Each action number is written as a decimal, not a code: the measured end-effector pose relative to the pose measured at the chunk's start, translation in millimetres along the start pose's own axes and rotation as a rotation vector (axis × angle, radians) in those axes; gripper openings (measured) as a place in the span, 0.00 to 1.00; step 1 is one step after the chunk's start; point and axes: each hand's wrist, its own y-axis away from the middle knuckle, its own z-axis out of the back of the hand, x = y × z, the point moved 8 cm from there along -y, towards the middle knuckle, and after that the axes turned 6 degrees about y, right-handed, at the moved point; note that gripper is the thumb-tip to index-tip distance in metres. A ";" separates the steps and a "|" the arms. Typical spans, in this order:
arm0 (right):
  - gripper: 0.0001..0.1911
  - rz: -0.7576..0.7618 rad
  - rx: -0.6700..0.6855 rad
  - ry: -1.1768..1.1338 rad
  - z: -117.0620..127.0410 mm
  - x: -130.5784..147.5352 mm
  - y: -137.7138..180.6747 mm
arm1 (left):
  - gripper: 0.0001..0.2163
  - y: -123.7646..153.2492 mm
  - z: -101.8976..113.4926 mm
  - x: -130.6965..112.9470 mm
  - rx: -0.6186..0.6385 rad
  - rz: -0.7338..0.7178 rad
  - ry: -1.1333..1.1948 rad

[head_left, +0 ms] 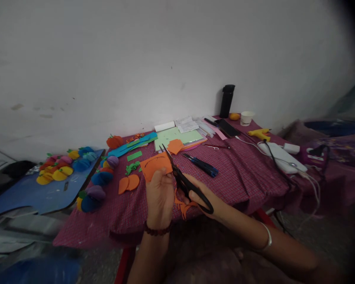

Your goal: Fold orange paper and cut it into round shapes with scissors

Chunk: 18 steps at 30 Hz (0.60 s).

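Note:
My left hand (pixel 160 191) pinches an orange paper sheet (pixel 154 165) that has a dark curved line drawn on it. In my right hand (pixel 199 193) is a pair of black-handled scissors (pixel 185 181), its blades apart at the right edge of the paper. Orange paper scraps (pixel 183 207) lie below the scissors. Two rounded orange paper pieces (pixel 133 182) rest on the cloth left of my left hand. Close by are small green paper cut-outs (pixel 132 168) and a green paper strip (pixel 134 156). Another orange paper stack (pixel 175 146) sits beyond the blades.
A blue-black box cutter (pixel 204 166) lies right of the scissors. Folded-paper pumpkins (pixel 102 177) line the left side, more on a blue board (pixel 62 193). At the back stand a black bottle (pixel 227 101) and paper cup (pixel 246 117); a yellow glue gun (pixel 259 134) and white cables lie right.

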 end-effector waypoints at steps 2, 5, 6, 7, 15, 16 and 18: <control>0.38 -0.007 -0.012 -0.013 0.1 -0.1 0.1 | 0.07 -0.7 1.3 -0.4 -0.011 -0.010 0.003; 0.39 -0.031 -0.029 -0.030 -0.6 -3.0 0.2 | 0.06 -1.9 1.1 -0.9 0.003 -0.025 -0.016; 0.39 -0.032 -0.034 -0.037 -0.8 -3.5 0.2 | 0.06 -2.2 0.7 -1.3 0.010 -0.030 -0.025; 0.39 -0.032 -0.038 -0.042 -0.9 -3.9 0.1 | 0.06 -2.4 0.4 -1.6 0.017 -0.033 -0.031; 0.37 0.020 -0.059 0.097 5.4 9.0 -1.4 | 0.06 -2.7 1.1 -7.9 0.019 -0.058 -0.014; 0.36 0.026 -0.054 0.123 5.7 10.7 -1.5 | 0.06 -2.9 1.8 -7.7 0.013 -0.053 -0.007; 0.35 0.025 -0.040 0.142 5.7 11.7 -1.4 | 0.06 -3.2 2.6 -6.2 0.010 -0.034 0.005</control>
